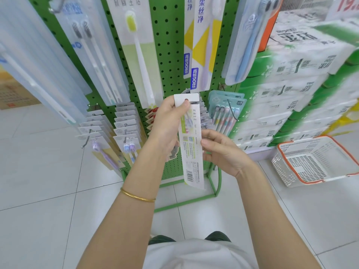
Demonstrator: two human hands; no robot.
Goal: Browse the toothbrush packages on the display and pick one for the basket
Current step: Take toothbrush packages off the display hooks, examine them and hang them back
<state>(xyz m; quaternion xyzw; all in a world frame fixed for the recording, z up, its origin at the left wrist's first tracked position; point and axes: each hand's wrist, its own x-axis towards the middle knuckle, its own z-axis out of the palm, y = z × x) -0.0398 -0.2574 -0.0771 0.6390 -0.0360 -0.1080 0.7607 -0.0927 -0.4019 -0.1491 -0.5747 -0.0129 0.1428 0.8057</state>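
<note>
Toothbrush package, long flat glossy card, left hand pinching top, right hand gripping edge

Crowded pegboard; open floor beside basket

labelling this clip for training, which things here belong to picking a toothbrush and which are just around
Part of the job:
- toothbrush package, held by the left hand and right hand
- hanging packages on the green display
- basket on the floor

Just around:
- stacked tissue packs
- cardboard box
</note>
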